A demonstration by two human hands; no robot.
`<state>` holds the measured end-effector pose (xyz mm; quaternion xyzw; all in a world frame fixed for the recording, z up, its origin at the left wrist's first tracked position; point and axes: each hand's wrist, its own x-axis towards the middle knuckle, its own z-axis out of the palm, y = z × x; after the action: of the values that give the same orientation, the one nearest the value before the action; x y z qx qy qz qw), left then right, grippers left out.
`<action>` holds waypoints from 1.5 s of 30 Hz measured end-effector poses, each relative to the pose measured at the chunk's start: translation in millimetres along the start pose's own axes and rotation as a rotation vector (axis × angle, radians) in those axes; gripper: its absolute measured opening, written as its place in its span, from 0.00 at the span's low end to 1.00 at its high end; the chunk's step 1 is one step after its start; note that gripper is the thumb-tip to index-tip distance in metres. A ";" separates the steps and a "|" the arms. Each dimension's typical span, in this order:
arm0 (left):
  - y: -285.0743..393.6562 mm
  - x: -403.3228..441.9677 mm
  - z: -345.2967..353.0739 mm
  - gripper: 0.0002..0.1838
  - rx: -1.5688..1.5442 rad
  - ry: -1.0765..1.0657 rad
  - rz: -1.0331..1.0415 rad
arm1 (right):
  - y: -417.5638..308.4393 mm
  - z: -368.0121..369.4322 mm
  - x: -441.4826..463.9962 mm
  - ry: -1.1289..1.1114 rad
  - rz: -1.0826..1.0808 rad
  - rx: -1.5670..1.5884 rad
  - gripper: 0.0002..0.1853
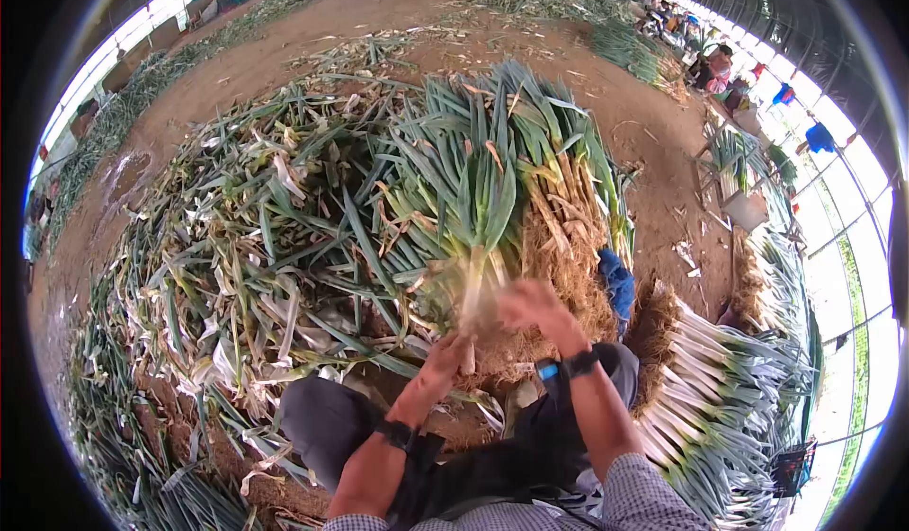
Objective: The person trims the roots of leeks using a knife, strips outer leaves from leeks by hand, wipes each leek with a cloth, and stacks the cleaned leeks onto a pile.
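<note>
- Left hand [445, 355]: fingers clamped on 1 leek [477, 251], left of the rooty bundle [568, 214].
- Right hand [536, 309]: blurred; fingers' state unclear.
- A firm, gentle base grip should avoid bruising.

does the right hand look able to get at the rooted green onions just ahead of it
Probably yes: the right hand is close to the rooted green onions, with nothing evident blocking it, though blur hides whether its fingers hold anything.
</note>
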<state>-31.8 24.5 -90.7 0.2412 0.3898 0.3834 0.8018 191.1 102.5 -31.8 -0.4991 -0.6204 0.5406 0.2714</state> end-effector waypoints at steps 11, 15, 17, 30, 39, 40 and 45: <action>2.3 -6.1 2.7 0.24 0.097 0.161 0.098 | 9.1 1.6 132.7 0.419 0.085 0.439 0.13; 7.9 11.5 -14.9 0.27 0.022 0.169 -0.002 | -36.3 19.0 115.7 0.496 -0.174 0.348 0.08; 15.3 13.2 -6.0 0.26 0.056 0.232 0.015 | -85.0 21.6 105.8 0.520 -0.333 0.264 0.09; 50.3 -23.2 -18.6 0.12 -0.042 0.202 0.331 | -268.2 172.9 99.0 -0.203 -0.725 -0.436 0.11; 45.4 -94.6 -45.8 0.14 0.387 0.121 0.648 | -61.6 11.5 87.8 0.206 0.046 0.773 0.22; 35.2 -95.0 -44.3 0.15 0.439 0.137 0.669 | -64.2 20.3 89.0 0.166 0.030 0.870 0.22; 13.7 -93.7 -51.6 0.15 0.720 0.054 0.394 | -45.3 32.6 111.1 0.176 -0.156 1.093 0.21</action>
<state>-117.2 -38.1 -69.9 0.5662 0.4664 0.3749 0.5669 108.3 194.6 -20.4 -0.2817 -0.2597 0.7183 0.5807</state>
